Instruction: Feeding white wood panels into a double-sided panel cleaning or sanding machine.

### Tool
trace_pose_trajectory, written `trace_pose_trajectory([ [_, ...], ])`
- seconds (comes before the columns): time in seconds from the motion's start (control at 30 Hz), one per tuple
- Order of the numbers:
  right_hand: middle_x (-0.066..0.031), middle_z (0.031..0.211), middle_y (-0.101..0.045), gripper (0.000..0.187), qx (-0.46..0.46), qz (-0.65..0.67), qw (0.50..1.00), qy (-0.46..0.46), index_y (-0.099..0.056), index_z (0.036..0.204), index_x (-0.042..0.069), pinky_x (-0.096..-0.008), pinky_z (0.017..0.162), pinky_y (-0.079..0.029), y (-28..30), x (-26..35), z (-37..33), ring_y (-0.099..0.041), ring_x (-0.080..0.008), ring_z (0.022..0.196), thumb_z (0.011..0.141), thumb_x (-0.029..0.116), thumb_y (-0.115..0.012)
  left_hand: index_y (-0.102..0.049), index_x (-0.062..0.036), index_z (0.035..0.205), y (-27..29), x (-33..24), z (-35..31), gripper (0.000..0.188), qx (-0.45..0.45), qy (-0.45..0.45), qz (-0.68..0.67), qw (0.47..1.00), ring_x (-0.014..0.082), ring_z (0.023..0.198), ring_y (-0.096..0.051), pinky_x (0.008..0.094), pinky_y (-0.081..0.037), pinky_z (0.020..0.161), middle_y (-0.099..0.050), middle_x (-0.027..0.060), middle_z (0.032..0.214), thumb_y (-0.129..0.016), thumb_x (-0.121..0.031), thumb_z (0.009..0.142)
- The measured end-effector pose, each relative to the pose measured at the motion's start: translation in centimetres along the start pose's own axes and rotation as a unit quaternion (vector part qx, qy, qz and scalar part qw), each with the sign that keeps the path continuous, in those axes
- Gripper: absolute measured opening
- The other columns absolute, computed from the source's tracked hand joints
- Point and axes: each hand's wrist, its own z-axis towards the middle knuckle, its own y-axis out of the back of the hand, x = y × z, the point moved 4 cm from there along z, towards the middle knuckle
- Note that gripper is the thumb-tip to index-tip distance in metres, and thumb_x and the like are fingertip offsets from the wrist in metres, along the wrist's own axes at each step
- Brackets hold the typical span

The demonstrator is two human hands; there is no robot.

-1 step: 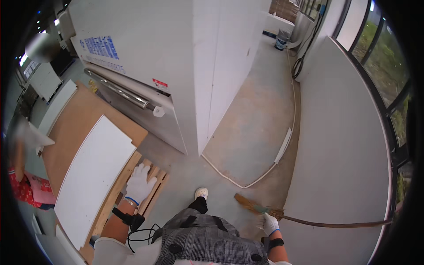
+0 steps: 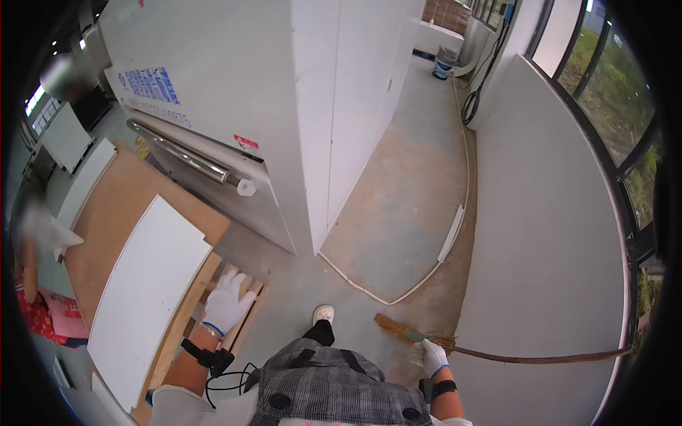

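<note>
My right hand (image 2: 432, 355), in a white glove, grips a broom (image 2: 540, 357) close to where its bristles meet the handle. The tan bristles point left over the floor, and the long wooden handle stretches right toward the wall. My left hand (image 2: 227, 304), also gloved, is held out with its fingers extended and nothing in it. It hovers over or rests on a wooden pallet (image 2: 244, 325); contact cannot be told. Beside it, a curved white panel (image 2: 153, 277) lies on a larger brown board (image 2: 126, 186) stacked on the pallet.
A large grey-white machine cabinet (image 2: 280, 106) with a metal cylinder (image 2: 186, 155) stands ahead. A pale cable (image 2: 359, 285) runs along the floor. The grey wall (image 2: 540, 213) with windows is to my right. Far ahead stands a bin (image 2: 445, 64). Another person (image 2: 53, 312) is at far left.
The view has shifted slightly, so the cabinet and panel sit a little further left. My left hand's fingers look somewhat less spread. The broom stays in my right hand.
</note>
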Motion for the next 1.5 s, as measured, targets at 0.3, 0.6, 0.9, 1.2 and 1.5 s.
trace_pose_trajectory([
  [0.3,-0.0164,0.085,-0.064,0.034,-0.05,-0.008,0.998,0.036,-0.059,0.093,-0.003,-0.037,0.065,-0.056,0.0,10.8,8.3,-0.064,-0.0273,0.069,0.093,0.028,-0.045,-0.051,-0.013,0.123,-6.8,-11.6,10.1,0.051,0.277,-0.229,0.012,0.933,0.035,0.105,-0.056,0.0437,-0.044,0.09,-0.054,0.015,0.123,-0.048,-0.047,0.086],
  [0.6,-0.0167,0.082,-0.063,0.033,-0.096,0.164,0.982,-0.006,-0.058,0.085,0.0,-0.041,0.066,-0.055,7.8,16.1,14.1,-0.063,-0.0312,0.072,0.092,0.028,-0.043,-0.05,-0.0151,0.124,-10.0,-22.1,22.3,0.05,0.345,-0.231,0.041,0.909,0.0351,0.103,-0.057,0.0445,-0.045,0.088,-0.055,0.0134,0.122,-0.046,-0.049,0.087],
  [0.9,-0.0113,0.078,-0.062,0.031,-0.08,0.114,0.989,0.053,-0.06,0.088,0.001,-0.0386,0.065,-0.054,12.9,44.1,30.1,-0.063,-0.0261,0.07,0.092,0.028,-0.045,-0.054,-0.0109,0.12,-12.7,-37.2,41.4,0.051,0.251,-0.141,0.023,0.957,0.0345,0.105,-0.056,0.0426,-0.045,0.089,-0.059,0.015,0.116,-0.046,-0.049,0.087],
  [1.2,-0.0049,0.071,-0.06,0.028,-0.001,0.027,0.989,0.143,-0.06,0.085,0.003,-0.0303,0.059,-0.052,9.9,73.2,38.6,-0.06,-0.0172,0.06,0.093,0.025,-0.047,-0.051,-0.0123,0.123,-12.9,-57.5,61.6,0.051,0.232,-0.208,0.014,0.95,0.0329,0.108,-0.054,0.0411,-0.044,0.091,-0.055,0.0138,0.122,-0.048,-0.047,0.086],
  [1.5,-0.0101,0.069,-0.058,0.027,-0.064,0.017,0.989,0.13,-0.056,0.081,0.0,-0.0368,0.061,-0.053,13.5,95.3,56.6,-0.061,-0.0253,0.062,0.091,0.023,-0.046,-0.051,-0.013,0.123,-16.1,-70.9,90.3,0.05,0.212,-0.247,0.021,0.945,0.0318,0.111,-0.053,0.0412,-0.043,0.092,-0.053,0.014,0.124,-0.046,-0.047,0.087],
])
